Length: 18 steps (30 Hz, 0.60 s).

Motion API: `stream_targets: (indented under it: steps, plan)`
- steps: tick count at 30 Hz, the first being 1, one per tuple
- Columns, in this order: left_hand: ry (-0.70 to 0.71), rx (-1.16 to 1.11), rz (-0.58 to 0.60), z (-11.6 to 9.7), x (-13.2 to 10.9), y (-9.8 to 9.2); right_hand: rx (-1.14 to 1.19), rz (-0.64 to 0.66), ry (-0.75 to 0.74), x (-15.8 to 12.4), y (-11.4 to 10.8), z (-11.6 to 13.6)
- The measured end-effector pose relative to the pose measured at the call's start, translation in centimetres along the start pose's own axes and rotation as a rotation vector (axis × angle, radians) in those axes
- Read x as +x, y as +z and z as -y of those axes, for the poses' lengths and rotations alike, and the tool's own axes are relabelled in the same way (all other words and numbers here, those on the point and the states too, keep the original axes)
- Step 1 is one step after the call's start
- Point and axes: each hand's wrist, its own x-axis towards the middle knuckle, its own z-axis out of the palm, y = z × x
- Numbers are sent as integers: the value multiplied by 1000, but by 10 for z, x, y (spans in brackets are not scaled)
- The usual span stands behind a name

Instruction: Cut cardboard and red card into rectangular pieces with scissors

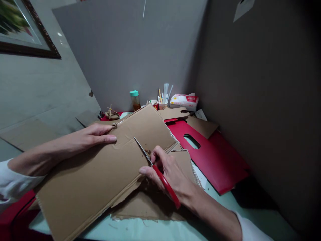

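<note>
My left hand lies flat, fingers stretched out, pressing on the upper left of a large brown cardboard sheet. My right hand is closed round the red handles of a pair of scissors. Their metal blades point up and left across the cardboard sheet's right edge. A second brown cardboard piece lies under the sheet and under my right hand.
A red cardboard panel with an oval handle hole lies to the right on the pale green table. At the back stand a teal-capped bottle, cups of sticks and a tissue pack. Grey walls close in behind and right.
</note>
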Motion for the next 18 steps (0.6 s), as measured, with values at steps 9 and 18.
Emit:
stream_targets:
  steps: [9, 18]
  plan:
    - [-73, -85, 31, 8, 19, -10, -85, -24, 73, -1, 11, 4]
    - [-32, 108, 96, 13, 24, -19, -58, -10, 67, 2, 12, 5]
